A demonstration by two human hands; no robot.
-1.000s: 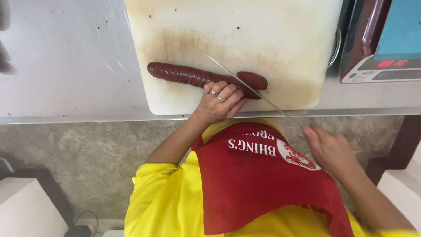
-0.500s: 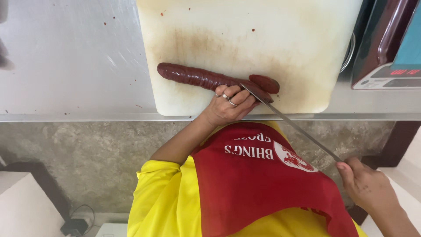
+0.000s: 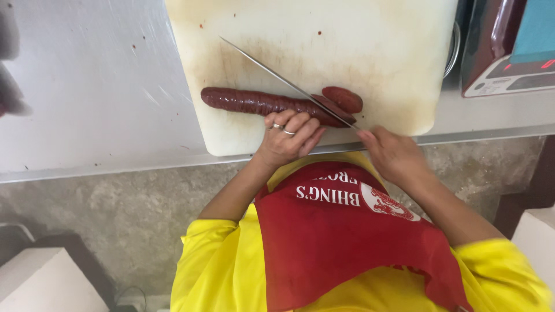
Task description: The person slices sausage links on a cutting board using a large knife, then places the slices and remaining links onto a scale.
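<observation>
Nearest the body, against the red apron and yellow sleeves, both hands reach over the counter edge. The left hand, rings on two fingers, presses its curled fingertips down on the near side of a long dark red sausage, pinning it to the pale cutting board. Just to the right of it, the right hand is closed around the handle of a long thin knife; the handle itself is hidden inside the grip. From that hand the blade runs away and to the left, crossing the sausage at a slant just beyond the left fingertips, its tip over the stained middle of the board. Just past the blade, beyond the right hand, lies a short cut-off sausage end. Farther left of the left hand stretches a steel counter. Far to the right, beyond the right hand, stands a dark red scale with a blue top.
</observation>
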